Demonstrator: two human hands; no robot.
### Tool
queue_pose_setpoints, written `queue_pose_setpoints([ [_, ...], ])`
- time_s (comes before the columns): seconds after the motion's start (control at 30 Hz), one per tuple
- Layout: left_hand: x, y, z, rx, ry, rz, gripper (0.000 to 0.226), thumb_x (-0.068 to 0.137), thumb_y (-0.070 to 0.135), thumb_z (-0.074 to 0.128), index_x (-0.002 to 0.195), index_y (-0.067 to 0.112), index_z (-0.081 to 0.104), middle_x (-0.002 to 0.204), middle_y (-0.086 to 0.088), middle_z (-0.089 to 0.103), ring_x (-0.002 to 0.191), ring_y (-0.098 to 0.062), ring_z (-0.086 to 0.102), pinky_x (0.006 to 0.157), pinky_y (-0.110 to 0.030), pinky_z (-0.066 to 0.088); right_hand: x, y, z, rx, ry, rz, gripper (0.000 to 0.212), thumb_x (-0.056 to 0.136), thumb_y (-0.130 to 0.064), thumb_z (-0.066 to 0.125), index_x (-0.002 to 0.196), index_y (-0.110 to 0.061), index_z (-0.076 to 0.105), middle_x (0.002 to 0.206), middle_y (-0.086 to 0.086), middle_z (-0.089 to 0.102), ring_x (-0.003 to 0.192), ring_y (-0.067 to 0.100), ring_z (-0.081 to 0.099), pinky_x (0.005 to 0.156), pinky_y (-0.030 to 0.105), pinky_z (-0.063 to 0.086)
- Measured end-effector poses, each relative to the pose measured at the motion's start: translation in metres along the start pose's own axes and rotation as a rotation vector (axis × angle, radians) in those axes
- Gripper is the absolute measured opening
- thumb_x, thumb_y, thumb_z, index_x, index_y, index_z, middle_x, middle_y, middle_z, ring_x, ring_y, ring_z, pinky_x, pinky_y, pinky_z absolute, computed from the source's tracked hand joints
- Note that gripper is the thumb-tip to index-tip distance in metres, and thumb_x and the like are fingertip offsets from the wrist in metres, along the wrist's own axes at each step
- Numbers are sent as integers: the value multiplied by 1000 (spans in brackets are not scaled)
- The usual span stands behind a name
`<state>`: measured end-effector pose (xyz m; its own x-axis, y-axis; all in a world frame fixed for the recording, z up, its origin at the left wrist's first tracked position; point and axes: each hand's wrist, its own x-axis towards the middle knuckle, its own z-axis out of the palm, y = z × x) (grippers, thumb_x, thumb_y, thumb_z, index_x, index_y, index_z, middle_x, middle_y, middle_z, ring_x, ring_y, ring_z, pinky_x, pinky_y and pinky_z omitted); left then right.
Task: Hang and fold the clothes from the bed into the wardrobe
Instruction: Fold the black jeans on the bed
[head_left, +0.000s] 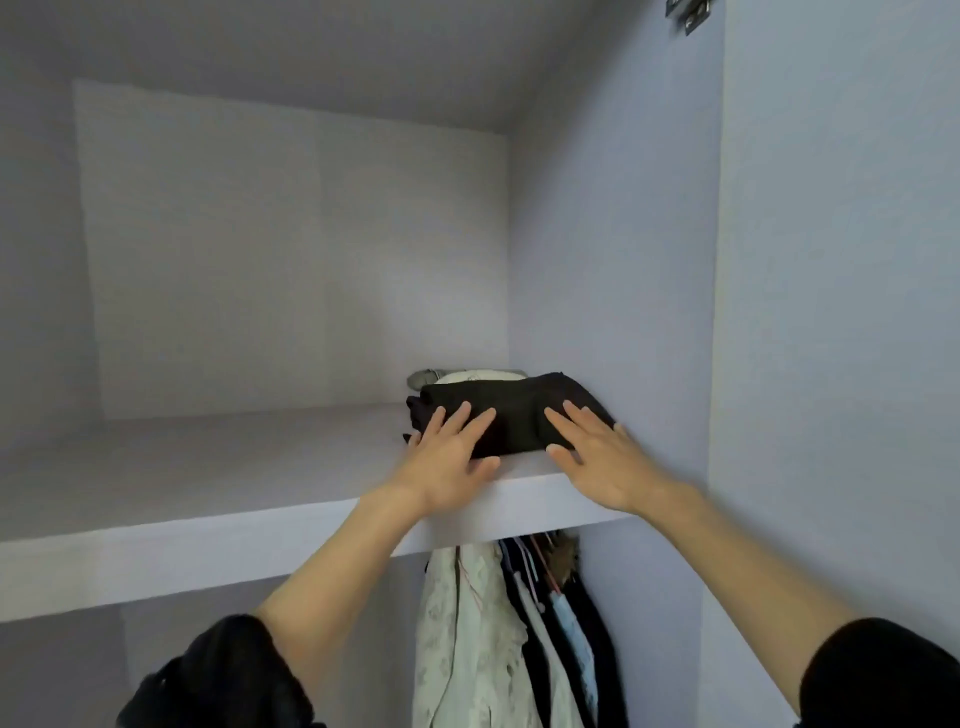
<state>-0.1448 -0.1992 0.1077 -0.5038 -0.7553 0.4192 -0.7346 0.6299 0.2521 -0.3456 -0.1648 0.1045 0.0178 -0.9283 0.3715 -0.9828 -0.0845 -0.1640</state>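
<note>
We have a folded black garment (514, 415) lying on the upper shelf (208, 478) of the wardrobe, near the shelf's front edge and close to the right inner wall (613, 260). Behind it, touching or nearly so, sits a second folded piece (467, 375) in pale grey and cream, of which only the top shows.

Our left hand (447, 457) rests on the left end of the black garment with its fingers straight and spread, laid flat on the cloth; the thumb lies beside the lower front edge of the fold. Our right hand (597, 452) lies on the right end the same way, fingers stretched and pressed onto the fabric, the thumb pointing inward along the shelf. Neither hand grips anything; both are released and flat.

Both forearms reach up from below, bare to the elbow, with black sleeves (223, 675) pushed back.

Under the shelf, several hung clothes (519, 623) crowd toward the right wall: a pale lacy piece on the left, then dark, white and light blue pieces beside it. The wardrobe interior is pale grey-lilac. At the top right corner a metal hinge (688, 13) shows on the side panel.
</note>
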Motion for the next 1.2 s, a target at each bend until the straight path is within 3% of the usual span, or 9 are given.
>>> queue_pose_setpoints([
  [0.1,-63,23,22,-351,281,218,53,99,20,42,148,27,22,150,14,19,142,-3,11,114,-18,11,-64,-22,1,112,113,45,55,101,-32,36,151,-22,16,159,-1,9,144,20,15,116,38,20],
  [0.17,-103,36,40,-412,286,258,51,99,17,43,146,26,26,144,17,26,138,0,20,108,-8,12,-113,-37,5,151,196,106,51,100,-30,39,148,-18,25,155,1,23,139,23,28,111,38,29],
  [0.33,-184,55,81,-473,-81,270,47,98,22,45,143,22,33,146,5,38,133,-9,35,104,-16,26,-238,-59,34,175,130,291,46,99,-30,40,143,-18,35,146,5,40,129,25,43,104,37,37],
  [0.47,-246,87,102,-580,-300,303,42,97,20,47,139,20,41,127,8,50,116,-6,47,89,-14,35,-345,-65,63,215,6,466,42,98,-28,42,138,-15,42,138,10,49,121,29,50,100,38,40],
  [0.67,-354,174,164,-650,-685,418,35,96,16,50,131,18,48,113,1,56,105,-14,56,91,-19,43,-537,-64,78,116,-155,775,43,99,-30,41,142,-23,38,138,4,51,121,25,51,97,33,41],
  [0.8,-418,265,198,-688,-880,586,29,96,14,50,123,23,53,109,2,59,99,-15,58,77,-4,41,-665,-57,52,112,-137,1064,40,98,-27,42,137,-21,43,133,9,55,118,30,53,97,38,43],
  [0.93,-474,360,206,-713,-1012,744,30,97,12,48,126,10,54,113,-7,62,102,-18,59,82,-13,44,-773,-59,13,92,-75,1246,42,99,-28,41,140,-20,40,128,6,59,117,27,54,97,35,43],
  [1.1,-575,488,218,-755,-1184,912,21,94,21,54,115,25,58,116,-4,62,112,-21,59,95,-26,44,-924,-71,-36,95,15,1482,41,100,-31,40,140,-23,38,130,0,57,117,24,54,95,34,43],
  [1.2,-618,539,220,-689,-1284,999,30,98,25,48,126,22,55,126,5,56,119,-10,52,96,-19,40,-988,-78,-49,101,71,1583,41,99,-31,40,139,-22,40,128,0,60,115,23,55,92,36,46],
])
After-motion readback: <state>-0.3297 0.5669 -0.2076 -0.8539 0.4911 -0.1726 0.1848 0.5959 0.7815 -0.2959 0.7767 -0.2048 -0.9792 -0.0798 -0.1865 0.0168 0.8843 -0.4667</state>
